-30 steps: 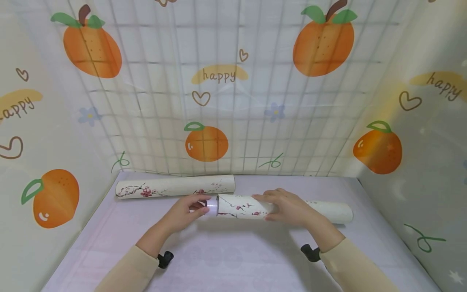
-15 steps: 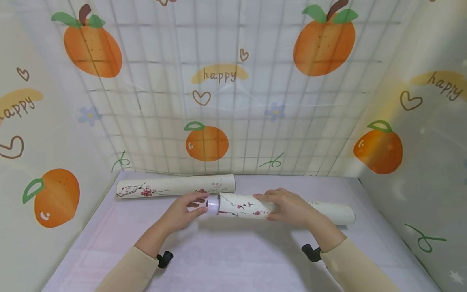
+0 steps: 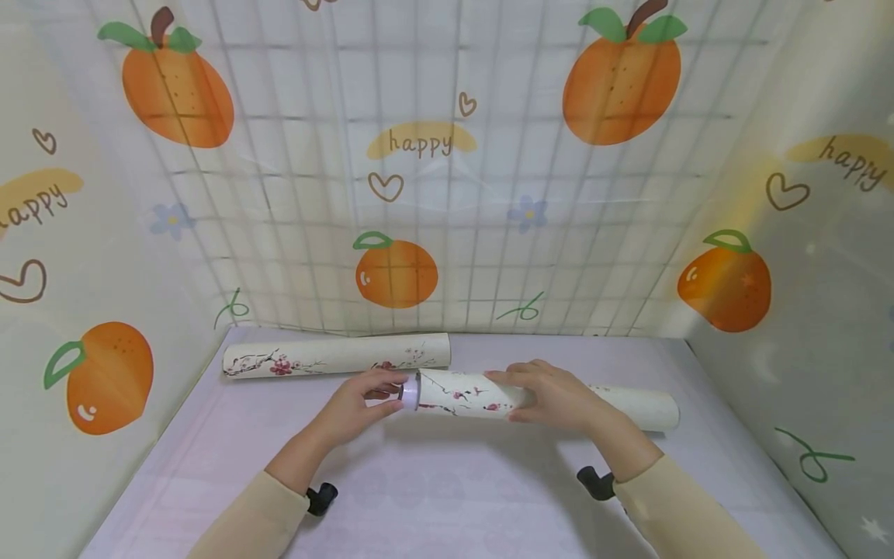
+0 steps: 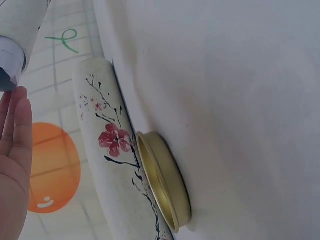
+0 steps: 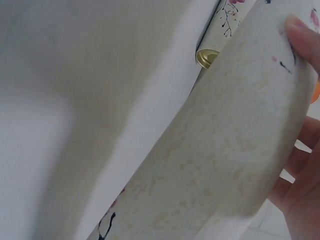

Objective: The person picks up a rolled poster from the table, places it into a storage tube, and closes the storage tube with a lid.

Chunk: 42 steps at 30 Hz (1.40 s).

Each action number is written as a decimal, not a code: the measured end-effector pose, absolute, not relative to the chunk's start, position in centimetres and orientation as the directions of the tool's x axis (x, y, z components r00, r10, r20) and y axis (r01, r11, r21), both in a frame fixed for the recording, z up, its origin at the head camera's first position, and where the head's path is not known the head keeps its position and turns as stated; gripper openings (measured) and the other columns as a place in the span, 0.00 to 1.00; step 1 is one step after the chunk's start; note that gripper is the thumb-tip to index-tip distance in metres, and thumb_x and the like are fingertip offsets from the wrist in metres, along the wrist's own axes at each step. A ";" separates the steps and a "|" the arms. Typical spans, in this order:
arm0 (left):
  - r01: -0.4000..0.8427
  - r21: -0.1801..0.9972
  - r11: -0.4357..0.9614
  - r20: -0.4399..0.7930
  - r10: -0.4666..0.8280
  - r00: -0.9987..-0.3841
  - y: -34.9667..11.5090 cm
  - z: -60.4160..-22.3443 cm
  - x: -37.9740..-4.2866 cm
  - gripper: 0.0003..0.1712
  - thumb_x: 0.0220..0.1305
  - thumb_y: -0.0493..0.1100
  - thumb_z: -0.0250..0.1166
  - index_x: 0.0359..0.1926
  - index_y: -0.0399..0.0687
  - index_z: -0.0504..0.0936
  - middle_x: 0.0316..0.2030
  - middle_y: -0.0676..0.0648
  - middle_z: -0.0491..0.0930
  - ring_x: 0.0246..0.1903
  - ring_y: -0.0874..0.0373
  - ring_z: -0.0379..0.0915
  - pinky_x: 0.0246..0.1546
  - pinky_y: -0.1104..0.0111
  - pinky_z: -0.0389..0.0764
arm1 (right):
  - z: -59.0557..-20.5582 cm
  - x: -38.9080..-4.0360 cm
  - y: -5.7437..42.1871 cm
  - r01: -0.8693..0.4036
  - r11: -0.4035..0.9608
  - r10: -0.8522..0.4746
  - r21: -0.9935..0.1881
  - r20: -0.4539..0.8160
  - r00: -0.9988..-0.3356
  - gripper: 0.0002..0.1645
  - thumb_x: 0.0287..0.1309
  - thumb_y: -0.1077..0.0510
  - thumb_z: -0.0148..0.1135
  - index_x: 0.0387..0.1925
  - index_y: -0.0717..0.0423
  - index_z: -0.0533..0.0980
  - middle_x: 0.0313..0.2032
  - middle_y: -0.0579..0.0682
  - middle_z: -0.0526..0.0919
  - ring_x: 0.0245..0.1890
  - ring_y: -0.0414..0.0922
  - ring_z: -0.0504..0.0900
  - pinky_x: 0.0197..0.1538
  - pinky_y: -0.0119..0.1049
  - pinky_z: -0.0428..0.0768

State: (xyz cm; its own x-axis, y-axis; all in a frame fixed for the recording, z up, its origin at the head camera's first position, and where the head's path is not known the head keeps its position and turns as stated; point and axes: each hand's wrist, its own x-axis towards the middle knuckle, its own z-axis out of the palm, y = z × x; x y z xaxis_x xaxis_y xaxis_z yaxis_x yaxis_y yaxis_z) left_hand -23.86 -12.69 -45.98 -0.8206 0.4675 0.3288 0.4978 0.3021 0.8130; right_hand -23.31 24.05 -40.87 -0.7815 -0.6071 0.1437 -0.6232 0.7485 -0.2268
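Observation:
My right hand (image 3: 552, 394) grips a white cardboard tube (image 3: 461, 394) printed with plum blossoms, thumb on the near side and fingers over the far side. From the tube's left end sticks a short length of rolled white paper (image 3: 410, 393). The thumb and fingers of my left hand (image 3: 359, 404) hold the edge of that roll; in the left wrist view their fingertips meet the roll's rim (image 4: 12, 55). A shallow gold metal cap (image 4: 165, 182) stands on its edge on the table in the left wrist view, hidden by the left hand in the head view.
A second blossom-printed tube (image 3: 335, 357) lies at the back left, its gold metal end (image 5: 207, 58) showing in the right wrist view. A pale cloth covers the table (image 3: 433, 489). Curtains with orange prints (image 3: 396, 274) enclose the back and sides.
The left hand drew slightly left along the roll, then came back right. Less rolled paper now shows outside the tube. The right hand and its tube have hardly moved.

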 end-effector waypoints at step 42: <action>0.425 0.825 0.373 0.255 0.425 -0.868 -11.1 -46.6 -23.7 0.18 0.67 0.45 0.68 0.57 0.50 0.84 0.53 0.50 0.83 0.44 0.57 0.82 0.45 0.67 0.82 | -41.2 -23.3 24.0 -0.614 0.761 -0.603 -0.211 0.120 -0.789 0.45 0.52 0.47 0.77 0.71 0.32 0.69 0.60 0.51 0.78 0.59 0.54 0.75 0.57 0.57 0.76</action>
State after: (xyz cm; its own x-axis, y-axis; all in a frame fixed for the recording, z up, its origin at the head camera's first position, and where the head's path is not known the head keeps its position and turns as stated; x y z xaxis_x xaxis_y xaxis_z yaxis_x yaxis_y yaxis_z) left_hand -23.66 -11.07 -46.63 -0.8684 0.4252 0.2552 0.4249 0.3726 0.8250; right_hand -23.33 24.04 -41.21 -0.7889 -0.6027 0.1204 -0.6135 0.7609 -0.2113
